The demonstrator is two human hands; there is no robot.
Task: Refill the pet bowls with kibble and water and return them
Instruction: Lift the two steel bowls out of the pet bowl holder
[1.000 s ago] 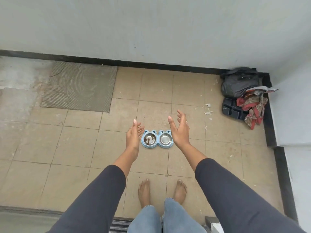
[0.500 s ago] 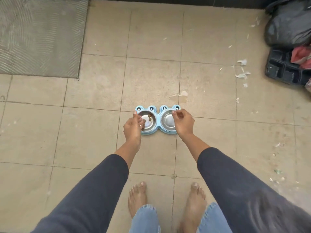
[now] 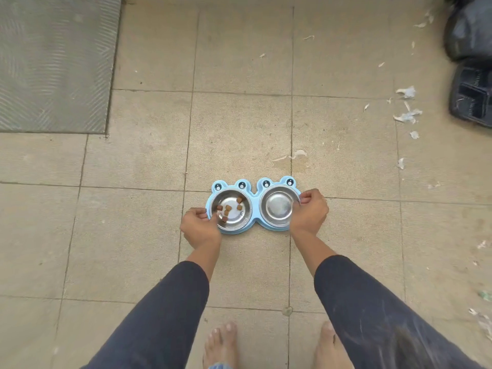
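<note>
A light blue double pet bowl stand (image 3: 254,200) with frog eyes sits on the tiled floor. Its left steel bowl (image 3: 231,212) holds several brown kibble pieces (image 3: 228,208). Nothing lies in the right steel bowl (image 3: 278,209). My left hand (image 3: 200,227) grips the stand's left end, fingers curled over the rim. On the right end, my right hand (image 3: 308,213) is closed the same way. Whether the stand has left the floor is unclear.
A grey ribbed mat (image 3: 54,62) lies at the far left. Black bags (image 3: 470,30) and a dark crate (image 3: 471,98) sit at the far right, with white scraps (image 3: 406,115) scattered near them. My bare feet (image 3: 222,344) stand just behind the stand.
My view has dropped closer to the floor. Both hands went from open beside the stand to closed on its two ends.
</note>
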